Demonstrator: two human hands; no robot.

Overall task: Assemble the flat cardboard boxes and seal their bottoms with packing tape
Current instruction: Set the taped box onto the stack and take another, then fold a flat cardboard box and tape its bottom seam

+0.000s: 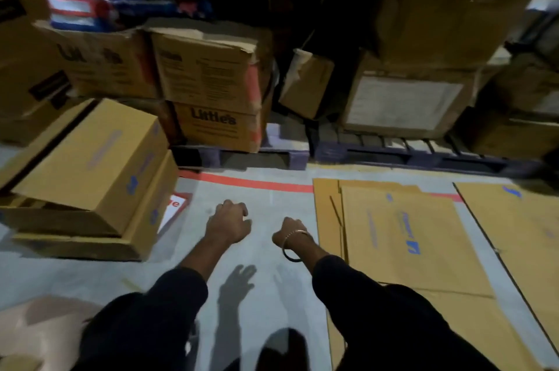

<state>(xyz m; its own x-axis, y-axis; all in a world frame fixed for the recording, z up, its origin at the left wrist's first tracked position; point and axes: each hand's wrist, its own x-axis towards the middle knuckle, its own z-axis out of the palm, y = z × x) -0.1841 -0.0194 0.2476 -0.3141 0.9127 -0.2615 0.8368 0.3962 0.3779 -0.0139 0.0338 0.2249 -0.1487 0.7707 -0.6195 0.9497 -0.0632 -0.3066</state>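
Note:
Several flat cardboard boxes with blue print lie stacked on the grey floor to my right. At the left, an assembled box leans tilted on top of another assembled box. My left hand hangs over the bare floor with its fingers curled and holds nothing. My right hand, with bracelets at the wrist, is bent downward just left of the flat boxes; its fingers are hidden. No tape is in view.
Worn printed cartons are piled on dark pallets along the back. An orange floor line runs in front of them. A red and white sign lies by the left boxes.

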